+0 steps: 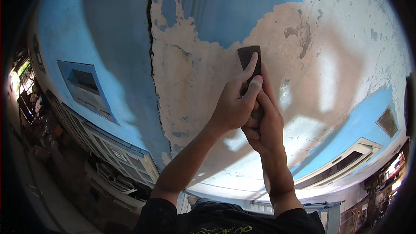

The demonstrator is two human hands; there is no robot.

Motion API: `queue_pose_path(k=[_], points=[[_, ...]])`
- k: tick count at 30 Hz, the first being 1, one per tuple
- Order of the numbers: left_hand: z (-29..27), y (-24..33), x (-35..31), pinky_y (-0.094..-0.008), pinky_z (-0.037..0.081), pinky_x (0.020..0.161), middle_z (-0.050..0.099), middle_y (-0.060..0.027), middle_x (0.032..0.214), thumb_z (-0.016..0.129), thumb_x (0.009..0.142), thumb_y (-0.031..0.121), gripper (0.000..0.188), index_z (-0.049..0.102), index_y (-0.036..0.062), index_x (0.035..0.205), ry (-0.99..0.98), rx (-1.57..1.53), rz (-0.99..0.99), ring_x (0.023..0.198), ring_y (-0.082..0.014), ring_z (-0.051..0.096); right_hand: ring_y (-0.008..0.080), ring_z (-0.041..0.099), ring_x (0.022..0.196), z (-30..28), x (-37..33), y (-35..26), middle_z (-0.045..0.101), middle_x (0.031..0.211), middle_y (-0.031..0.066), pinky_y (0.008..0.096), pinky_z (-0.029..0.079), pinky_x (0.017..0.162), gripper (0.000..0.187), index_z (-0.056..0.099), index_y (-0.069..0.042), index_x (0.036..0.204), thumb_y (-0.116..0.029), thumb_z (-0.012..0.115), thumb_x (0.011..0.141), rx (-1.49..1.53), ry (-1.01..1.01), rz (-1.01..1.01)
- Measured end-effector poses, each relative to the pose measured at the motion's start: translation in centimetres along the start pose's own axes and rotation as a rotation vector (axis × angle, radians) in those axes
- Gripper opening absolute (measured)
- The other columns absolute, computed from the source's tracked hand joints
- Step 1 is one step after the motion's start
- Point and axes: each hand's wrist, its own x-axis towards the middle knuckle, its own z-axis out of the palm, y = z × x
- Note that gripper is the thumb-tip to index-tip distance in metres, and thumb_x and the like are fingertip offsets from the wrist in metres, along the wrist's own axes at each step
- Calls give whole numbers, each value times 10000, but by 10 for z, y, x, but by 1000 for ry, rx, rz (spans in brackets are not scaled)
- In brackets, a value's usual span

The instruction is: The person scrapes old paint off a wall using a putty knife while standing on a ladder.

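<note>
Both my hands grip a dark, flat scraper (245, 53), its wide blade end pointing up at the wall. My left hand (234, 104) is closed on it, with one finger stretched along the blade. Beside and partly behind, my right hand (269, 123) wraps round the lower part, so the handle is mostly hidden. The blade's top edge lies at or very near the ragged border between blue paint (225, 17) and bare pale plaster (208, 78). I cannot tell whether it touches.
A long dark crack (152, 52) runs down the wall on the left. Blue-framed recess (84, 87) and window grille (117, 147) sit left; a pale-framed opening (342, 164) sits right. A vehicle (110, 177) stands lower left. Light-coloured rails (262, 207) are close below me.
</note>
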Motion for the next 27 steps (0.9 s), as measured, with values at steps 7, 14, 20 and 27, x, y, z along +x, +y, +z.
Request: queue_pose_path(k=[7,14,20,27], points=[[-1,5,-4,-197,385,524,472,41,647,429,955,171,528,327,69,1463,-5,-30,-61,536,-32,421,-2,277,395,3,-5,1,393,675,-54,173,196,306,512,203,-244,1511,-205,357,1024,15,24,42],[-3,1,6,-185,379,511,477,45,651,435,960,177,518,342,85,1461,70,-157,-28,528,-21,418,-1,262,369,16,5,-5,407,639,-60,171,200,286,507,212,-173,1508,-170,334,1016,33,30,5],[3,-1,1,-186,373,486,477,46,641,449,961,182,542,308,88,1476,114,-84,-62,517,-22,426,-2,272,373,4,5,1,421,648,-55,161,206,287,503,217,-168,1506,-170,334,1017,44,17,-25],[19,-8,-5,-168,368,465,507,37,647,480,956,182,619,210,61,1499,198,-212,-109,514,-16,440,2,267,418,-12,2,2,415,722,-43,168,192,321,521,177,-238,1516,-212,356,1027,64,-12,13]])
